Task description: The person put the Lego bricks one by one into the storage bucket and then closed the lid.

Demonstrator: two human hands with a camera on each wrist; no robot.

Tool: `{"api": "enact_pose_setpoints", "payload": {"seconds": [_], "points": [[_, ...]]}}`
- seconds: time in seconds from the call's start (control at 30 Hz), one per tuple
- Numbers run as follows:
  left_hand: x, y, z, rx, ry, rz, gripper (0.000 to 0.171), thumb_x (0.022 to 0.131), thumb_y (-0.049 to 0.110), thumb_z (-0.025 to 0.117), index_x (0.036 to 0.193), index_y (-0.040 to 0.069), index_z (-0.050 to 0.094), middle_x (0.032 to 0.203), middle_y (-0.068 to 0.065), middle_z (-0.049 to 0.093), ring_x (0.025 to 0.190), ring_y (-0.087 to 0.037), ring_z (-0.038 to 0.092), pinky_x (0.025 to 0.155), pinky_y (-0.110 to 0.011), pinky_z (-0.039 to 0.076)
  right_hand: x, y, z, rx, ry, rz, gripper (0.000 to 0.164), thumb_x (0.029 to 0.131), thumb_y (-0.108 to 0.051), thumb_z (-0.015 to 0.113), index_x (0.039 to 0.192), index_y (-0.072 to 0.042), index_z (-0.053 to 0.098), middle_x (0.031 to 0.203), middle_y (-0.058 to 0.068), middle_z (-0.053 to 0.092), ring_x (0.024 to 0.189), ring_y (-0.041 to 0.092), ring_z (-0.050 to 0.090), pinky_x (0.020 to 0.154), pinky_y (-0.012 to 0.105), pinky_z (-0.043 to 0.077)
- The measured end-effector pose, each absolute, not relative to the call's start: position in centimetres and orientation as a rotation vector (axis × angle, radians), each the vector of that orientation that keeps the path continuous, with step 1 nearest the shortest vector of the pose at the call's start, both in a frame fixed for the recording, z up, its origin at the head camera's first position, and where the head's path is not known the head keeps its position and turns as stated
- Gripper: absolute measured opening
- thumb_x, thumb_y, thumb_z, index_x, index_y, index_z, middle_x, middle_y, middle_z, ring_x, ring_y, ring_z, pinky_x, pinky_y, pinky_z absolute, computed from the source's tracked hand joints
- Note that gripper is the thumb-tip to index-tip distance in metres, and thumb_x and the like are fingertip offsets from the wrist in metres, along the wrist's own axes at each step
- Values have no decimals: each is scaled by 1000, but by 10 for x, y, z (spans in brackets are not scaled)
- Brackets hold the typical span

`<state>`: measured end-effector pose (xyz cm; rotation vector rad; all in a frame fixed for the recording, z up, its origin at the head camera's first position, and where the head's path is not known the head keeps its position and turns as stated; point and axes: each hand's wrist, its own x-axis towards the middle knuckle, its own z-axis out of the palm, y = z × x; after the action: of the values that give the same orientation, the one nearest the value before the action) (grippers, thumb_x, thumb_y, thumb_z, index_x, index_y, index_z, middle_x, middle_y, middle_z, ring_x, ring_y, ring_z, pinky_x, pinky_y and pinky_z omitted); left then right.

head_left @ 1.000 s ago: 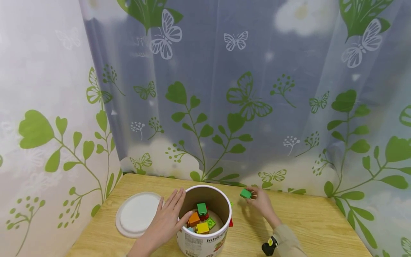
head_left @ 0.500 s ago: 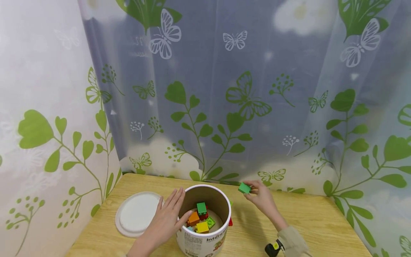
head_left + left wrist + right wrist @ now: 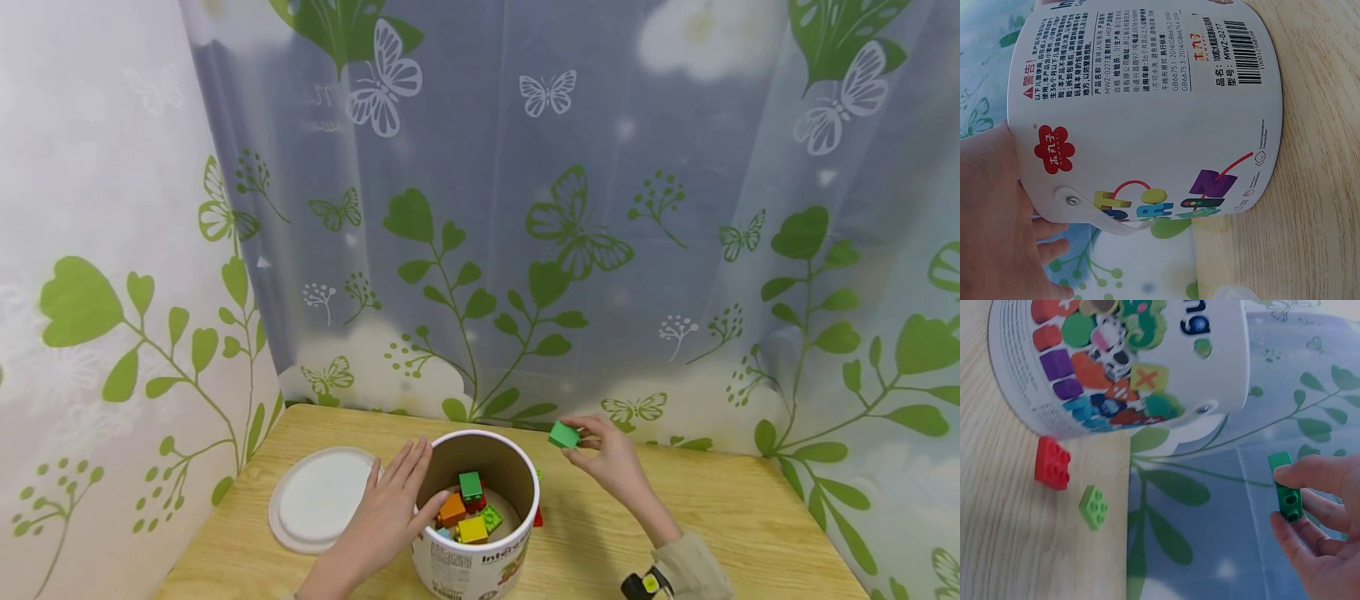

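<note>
My right hand point(image 3: 613, 461) pinches a green building block point(image 3: 564, 435) between thumb and fingers, above the table and right of a white bucket point(image 3: 442, 568). In the right wrist view the green block point(image 3: 1285, 487) shows studs on one side. My left hand point(image 3: 384, 517) rests on the bucket's left rim with its fingers straight. Inside the bucket lie several blocks: a green one point(image 3: 470, 486), an orange one point(image 3: 452, 510), a yellow one point(image 3: 472, 531) and a lime one point(image 3: 491, 520). Some red shows beneath the green one.
A round white lid point(image 3: 318, 498) lies left of the bucket on the wooden table point(image 3: 720, 517). Right of the bucket, a red block point(image 3: 1052, 464) and a lime block point(image 3: 1093, 507) lie on the table. A patterned curtain point(image 3: 480, 250) hangs behind.
My right hand has risen a little and shifted left toward the bucket, with the green block in its fingers. My left hand has stayed at the rim.
</note>
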<state>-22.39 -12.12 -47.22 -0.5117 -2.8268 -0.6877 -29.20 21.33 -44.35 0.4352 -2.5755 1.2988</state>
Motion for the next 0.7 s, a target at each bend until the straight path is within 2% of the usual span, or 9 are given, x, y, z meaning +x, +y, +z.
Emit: {"api": "enact_pose_setpoints", "payload": {"seconds": [0.23, 0.43, 0.7], "points": [[-225, -122, -474, -511, -2828, -684, 74, 104, 53, 49, 159, 5, 33, 165, -11, 28, 153, -31, 23, 118, -69, 12, -283, 202, -432, 502, -2540, 1344, 45, 84, 7, 78, 127, 1, 68, 119, 16, 61, 105, 33, 64, 90, 37, 58], [-226, -122, -475, -513, -2831, -685, 74, 104, 52, 50, 159, 5, 33, 165, -11, 28, 154, -31, 23, 118, -69, 12, -278, 192, -423, 558, -2515, 1381, 46, 83, 9, 77, 127, 0, 68, 119, 18, 63, 104, 37, 67, 88, 35, 58], [-226, -122, -475, -511, -2828, -687, 74, 104, 52, 49, 159, 6, 33, 165, -11, 29, 153, -31, 23, 118, -69, 12, -274, 178, -419, 611, -2523, 1347, 46, 82, 8, 78, 126, -1, 69, 119, 16, 63, 103, 34, 68, 89, 34, 58]]}}
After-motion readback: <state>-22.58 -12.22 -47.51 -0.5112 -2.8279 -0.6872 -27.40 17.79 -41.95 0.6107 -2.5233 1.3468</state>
